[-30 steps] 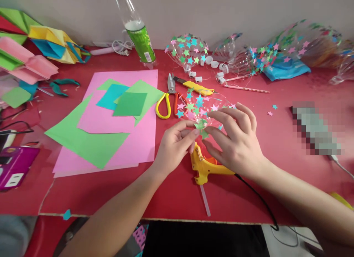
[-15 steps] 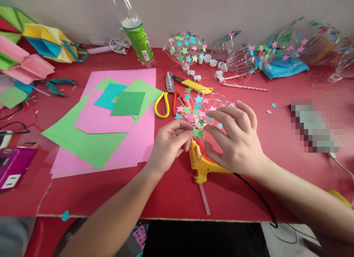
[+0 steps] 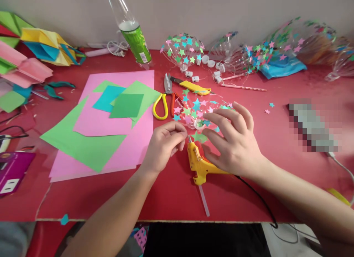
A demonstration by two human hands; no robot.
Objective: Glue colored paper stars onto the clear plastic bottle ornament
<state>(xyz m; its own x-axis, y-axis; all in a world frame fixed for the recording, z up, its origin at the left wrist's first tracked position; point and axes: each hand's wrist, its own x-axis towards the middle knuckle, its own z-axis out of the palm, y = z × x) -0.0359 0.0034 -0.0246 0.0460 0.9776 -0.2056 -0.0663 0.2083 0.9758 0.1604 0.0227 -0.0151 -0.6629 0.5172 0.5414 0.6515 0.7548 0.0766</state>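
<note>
My left hand [image 3: 166, 141] is closed in a pinch just left of the glue gun's metal nozzle. Whatever may lie between its fingertips is too small or hidden to make out. With fingers spread, my right hand [image 3: 235, 141] hovers over the yellow glue gun [image 3: 197, 163], which lies on the table with a clear glue stick [image 3: 204, 201] poking out. A green paper star [image 3: 200, 137] sits between the two hands. Behind it lies a clear plastic dome of strips covered in paper stars [image 3: 197, 104], partly hidden by my right fingers.
Left of my hands are stacked coloured papers [image 3: 83, 139]. Scissors [image 3: 167, 85] and a yellow cutter knife [image 3: 195, 88] lie behind. A green-labelled bottle [image 3: 135, 41] and star-covered plastic domes [image 3: 181, 50] line the wall. The glue gun's black cord [image 3: 257, 192] runs off the front edge.
My left hand has drawn slightly left, away from the green star, still pinched. My right hand stays spread in nearly the same place. The whole view has shifted a little.
</note>
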